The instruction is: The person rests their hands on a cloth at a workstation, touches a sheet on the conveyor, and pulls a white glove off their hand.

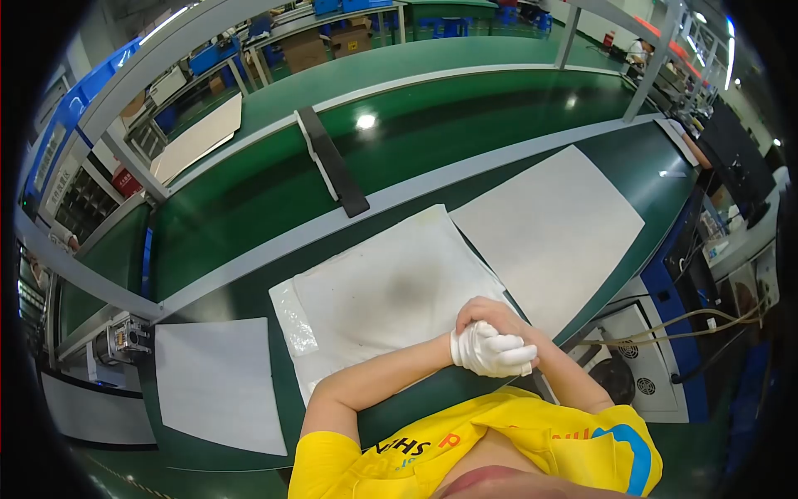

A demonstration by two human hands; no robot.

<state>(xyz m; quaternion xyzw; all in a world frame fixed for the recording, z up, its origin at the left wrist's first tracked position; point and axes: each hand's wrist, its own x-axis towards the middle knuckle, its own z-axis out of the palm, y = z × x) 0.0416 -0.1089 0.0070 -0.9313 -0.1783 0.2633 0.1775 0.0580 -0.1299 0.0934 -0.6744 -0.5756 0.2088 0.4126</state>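
Note:
My left hand [496, 356] wears a white knit glove, its fingers folded in against my right hand. Bare, my right hand [489, 311] curls its fingers over the glove near the left wrist. The two hands are clasped over the near edge of the bench, and part of each palm is hidden. Just beyond them lies a stack of white sheets [374, 291] with a greyish smudge in the middle. Clear film or tape [297, 320] shows along its left edge. A large pale sheet [557, 224] lies to the right, close to the stack.
A white sheet [218, 382] lies at the left of the green bench. Behind the rail, a black bar-shaped piece [332, 162] crosses the conveyor edge. Metal frame posts [568, 37] stand around. Cables [690, 320] and a white cabinet [640, 358] are at right.

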